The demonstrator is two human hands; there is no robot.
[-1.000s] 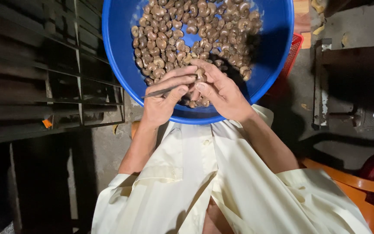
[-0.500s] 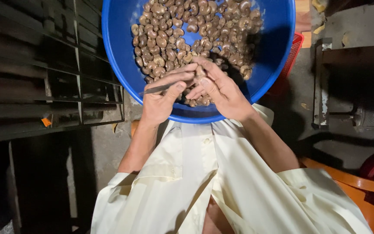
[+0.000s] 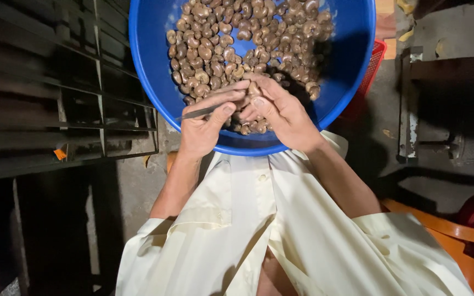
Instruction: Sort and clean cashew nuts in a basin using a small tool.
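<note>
Your right hand (image 3: pixel 281 118) pinches one brown nut (image 3: pixel 254 89) at its fingertips, just over the near rim of the blue basin (image 3: pixel 154 82). Your left hand (image 3: pixel 207 123) grips a thin metal pick (image 3: pixel 198 113), lying crosswise, tip toward the nut. The heap of nuts (image 3: pixel 242 44) fills the far side.

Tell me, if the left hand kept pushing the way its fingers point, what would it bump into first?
Most likely the single nut pinched by the right hand: the left hand and its thin metal tool aim straight at it, though depth is hard to judge.
</note>
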